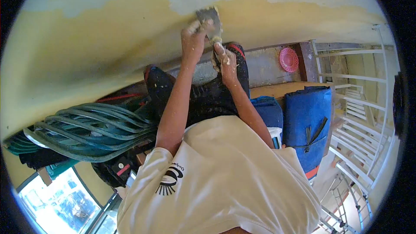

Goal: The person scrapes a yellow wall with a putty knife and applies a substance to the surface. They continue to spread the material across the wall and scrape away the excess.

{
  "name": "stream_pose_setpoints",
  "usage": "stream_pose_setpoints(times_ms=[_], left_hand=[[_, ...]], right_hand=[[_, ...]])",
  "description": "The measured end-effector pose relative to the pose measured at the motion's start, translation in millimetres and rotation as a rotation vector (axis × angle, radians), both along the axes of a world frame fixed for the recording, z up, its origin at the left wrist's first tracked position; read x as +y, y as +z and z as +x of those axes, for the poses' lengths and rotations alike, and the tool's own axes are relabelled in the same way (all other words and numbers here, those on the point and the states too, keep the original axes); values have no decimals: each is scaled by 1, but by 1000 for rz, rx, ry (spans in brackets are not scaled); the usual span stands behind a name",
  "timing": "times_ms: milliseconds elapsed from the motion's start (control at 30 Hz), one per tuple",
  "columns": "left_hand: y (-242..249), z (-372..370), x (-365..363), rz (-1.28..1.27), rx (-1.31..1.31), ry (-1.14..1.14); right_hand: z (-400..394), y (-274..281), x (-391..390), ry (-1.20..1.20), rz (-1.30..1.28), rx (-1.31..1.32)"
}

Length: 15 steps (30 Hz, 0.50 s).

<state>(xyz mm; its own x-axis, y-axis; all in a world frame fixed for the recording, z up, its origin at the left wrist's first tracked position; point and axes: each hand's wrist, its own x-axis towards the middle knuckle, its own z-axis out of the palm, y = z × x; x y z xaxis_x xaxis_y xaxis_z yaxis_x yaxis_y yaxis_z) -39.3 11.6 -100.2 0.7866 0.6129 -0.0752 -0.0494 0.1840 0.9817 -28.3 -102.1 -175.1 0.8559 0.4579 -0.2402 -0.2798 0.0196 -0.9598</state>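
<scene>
A scraper (211, 21) with a wide grey blade, smeared with pale paste, is held up close to the yellow wall (130, 26). My right hand (226, 63) is wrapped round its handle below the blade. At the blade's left side my left hand (195, 39) has its fingers bent against the blade; they are partly blurred, and whether they grip anything is hidden. Pale specks of paste cover both hands and forearms. Uneven whitish-grey patches run along the wall's upper part.
Green coiled tubing or stacked chair parts (91, 130) lie at the left. A pink basket (289, 59) rests on the ledge to the right. Beyond a blue bag (306, 125) stand white metal rails (362, 104). A bright window (60, 201) shows lower left.
</scene>
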Motion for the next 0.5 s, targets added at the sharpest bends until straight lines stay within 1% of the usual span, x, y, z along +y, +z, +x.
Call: stream_pose_setpoints(times_ms=[67, 100, 133, 233, 267, 367, 400, 500], left_hand=[[-15, 2, 2, 126, 63, 16], [-8, 4, 1, 182, 97, 25], [-4, 5, -1, 80, 41, 60], [11, 7, -5, -108, -68, 42], [-15, 7, 2, 63, -1, 17], [-39, 9, 5, 158, 163, 17], [-9, 7, -7, 35, 56, 26], [9, 9, -10, -11, -22, -22]], right_hand=[[-2, 5, 1, -29, -36, 44], [0, 8, 2, -44, -60, 71], [2, 9, 2, -58, -118, -33], [7, 20, -3, 25, -103, -28], [4, 6, -3, -32, -89, -117], [-1, -3, 2, -87, -112, -89], [-1, 20, -1, -54, -75, 80], [5, 20, -7, -15, -62, 7]])
